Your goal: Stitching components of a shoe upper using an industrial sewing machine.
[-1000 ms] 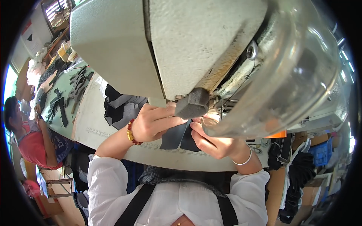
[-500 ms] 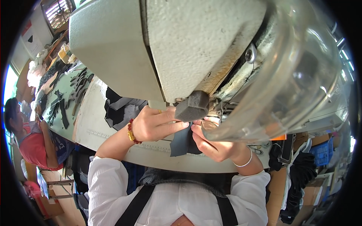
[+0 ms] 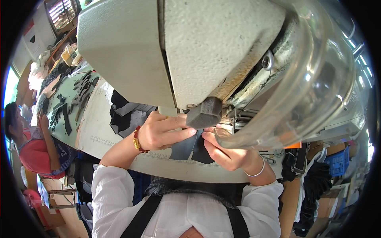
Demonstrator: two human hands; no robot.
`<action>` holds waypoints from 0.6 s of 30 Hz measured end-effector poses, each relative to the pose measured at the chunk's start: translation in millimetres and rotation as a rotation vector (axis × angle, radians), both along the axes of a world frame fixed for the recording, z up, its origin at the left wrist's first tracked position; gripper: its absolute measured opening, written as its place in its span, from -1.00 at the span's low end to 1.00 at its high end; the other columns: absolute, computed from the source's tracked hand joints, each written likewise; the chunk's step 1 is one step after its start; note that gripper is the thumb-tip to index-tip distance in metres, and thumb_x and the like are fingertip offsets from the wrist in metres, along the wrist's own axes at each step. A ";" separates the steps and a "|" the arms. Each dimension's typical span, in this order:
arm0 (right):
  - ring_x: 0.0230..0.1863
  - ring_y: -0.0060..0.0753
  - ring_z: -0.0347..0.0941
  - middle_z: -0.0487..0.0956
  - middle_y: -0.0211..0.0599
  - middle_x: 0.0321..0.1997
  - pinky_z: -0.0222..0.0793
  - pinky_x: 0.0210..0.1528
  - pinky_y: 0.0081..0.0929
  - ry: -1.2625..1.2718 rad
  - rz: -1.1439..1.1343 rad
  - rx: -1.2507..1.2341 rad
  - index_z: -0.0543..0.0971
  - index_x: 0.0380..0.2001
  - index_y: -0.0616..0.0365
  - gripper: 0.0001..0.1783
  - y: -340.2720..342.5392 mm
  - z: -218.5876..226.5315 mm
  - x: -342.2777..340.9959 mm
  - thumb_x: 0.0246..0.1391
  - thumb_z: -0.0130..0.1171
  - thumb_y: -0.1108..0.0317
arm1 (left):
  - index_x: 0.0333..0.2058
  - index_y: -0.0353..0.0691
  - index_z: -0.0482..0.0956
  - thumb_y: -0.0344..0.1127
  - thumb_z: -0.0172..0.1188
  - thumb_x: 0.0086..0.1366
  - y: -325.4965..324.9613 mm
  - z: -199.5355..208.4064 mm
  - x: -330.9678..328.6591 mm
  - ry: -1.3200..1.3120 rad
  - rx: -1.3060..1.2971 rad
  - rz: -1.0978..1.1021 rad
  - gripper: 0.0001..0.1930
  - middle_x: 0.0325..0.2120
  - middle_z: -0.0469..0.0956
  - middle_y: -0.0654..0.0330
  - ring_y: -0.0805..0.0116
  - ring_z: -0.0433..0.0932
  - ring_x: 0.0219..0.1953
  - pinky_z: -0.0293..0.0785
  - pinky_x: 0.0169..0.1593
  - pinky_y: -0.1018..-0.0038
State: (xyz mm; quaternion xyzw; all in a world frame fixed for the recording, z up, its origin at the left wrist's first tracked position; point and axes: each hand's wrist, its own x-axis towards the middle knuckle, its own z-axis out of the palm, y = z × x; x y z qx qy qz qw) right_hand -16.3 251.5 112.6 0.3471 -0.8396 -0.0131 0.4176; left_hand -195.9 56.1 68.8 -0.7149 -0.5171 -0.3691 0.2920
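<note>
My left hand [image 3: 156, 134], with a beaded bracelet at the wrist, is closed on a grey-blue fabric piece [image 3: 182, 148] under the head of a sewing machine [image 3: 216, 41]. A black fabric piece [image 3: 203, 152] lies against it on the right, its edge pinched by my right hand [image 3: 227, 154]. Both pieces hang toward me over the machine bed. A grey foam block [image 3: 204, 112] on the machine covers the far fingertips of my left hand. The needle area is hidden, and a clear curved shield [image 3: 317, 91] partly covers my right fingers.
Black and grey fabric scraps [image 3: 126, 115] are heaped on the white table [image 3: 95, 129], left of my left hand. Farther left, a person in red [image 3: 39, 154] works by a green table [image 3: 59, 127] with dark cut pieces. A blue crate [image 3: 337, 162] stands at right.
The grey-blue piece has swung left and spread, so more of the black piece shows beside it. My hands stay nearly in place. The person at left has shifted slightly.
</note>
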 end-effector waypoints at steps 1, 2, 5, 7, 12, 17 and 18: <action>-0.24 -0.20 0.69 0.69 -0.06 -0.25 0.69 -0.10 -0.29 0.000 0.000 0.000 0.61 -0.51 0.30 -0.92 0.1 0.3 0.0 -0.14 0.20 0.67 | -0.23 -0.16 0.74 -0.38 0.35 -0.09 -1.2 -2.6 -0.3 0.006 -0.034 0.005 -0.66 -0.31 0.66 0.10 0.31 0.63 -0.45 0.54 -0.42 0.45; -0.24 -0.19 0.69 0.69 -0.06 -0.25 0.69 -0.11 -0.29 0.000 -0.001 0.003 0.61 -0.51 0.31 -0.92 0.0 0.6 -0.1 -0.15 0.20 0.67 | -0.23 -0.16 0.75 -0.38 0.35 -0.09 -1.5 -5.6 -0.4 0.015 -0.070 0.005 -0.66 -0.31 0.66 0.10 0.31 0.63 -0.45 0.54 -0.42 0.45; -0.24 -0.18 0.69 0.68 -0.05 -0.25 0.68 -0.11 -0.29 -0.016 -0.002 0.009 0.60 -0.51 0.32 -0.92 0.1 1.6 0.6 -0.15 0.20 0.67 | -0.24 -0.15 0.75 -0.39 0.35 -0.09 -0.4 -15.0 1.8 -0.050 -0.094 0.007 -0.67 -0.33 0.65 0.10 0.35 0.61 -0.45 0.53 -0.43 0.45; -0.24 -0.18 0.69 0.68 -0.04 -0.25 0.68 -0.11 -0.29 -0.032 -0.002 0.012 0.60 -0.51 0.32 -0.92 -0.5 1.7 1.1 -0.14 0.20 0.67 | -0.26 -0.15 0.74 -0.39 0.35 -0.08 0.6 -20.8 6.5 -0.474 -0.213 -0.079 -0.69 -0.35 0.64 0.13 0.36 0.60 -0.44 0.53 -0.43 0.45; -0.26 -0.16 0.70 0.68 -0.07 -0.27 0.67 -0.11 -0.27 -0.012 -0.027 -0.022 0.61 -0.51 0.32 -0.93 -3.3 -0.2 1.4 -0.15 0.22 0.65 | -0.30 -0.18 0.71 -0.39 0.34 -0.04 4.6 -21.8 2.2 0.022 -0.025 -0.011 -0.75 -0.38 0.63 0.19 0.36 0.61 -0.41 0.53 -0.43 0.47; -0.25 -0.15 0.70 0.69 -0.09 -0.27 0.66 -0.12 -0.25 -0.020 -0.021 -0.089 0.61 -0.49 0.31 -0.91 -4.0 -2.1 0.0 -0.18 0.24 0.65 | -0.31 -0.21 0.68 -0.40 0.33 -0.01 6.9 -12.9 7.4 -0.160 -0.113 -0.098 -0.78 -0.37 0.64 0.22 0.34 0.63 -0.39 0.58 -0.40 0.49; -0.24 -0.15 0.71 0.69 -0.09 -0.26 0.66 -0.12 -0.24 -0.032 -0.010 -0.111 0.61 -0.48 0.31 -0.89 -3.5 -2.3 -0.2 -0.18 0.25 0.65 | -0.32 -0.21 0.67 -0.40 0.33 0.00 5.5 -9.5 9.1 -0.096 -0.104 -0.073 -0.79 -0.36 0.64 0.22 0.34 0.64 -0.38 0.60 -0.39 0.50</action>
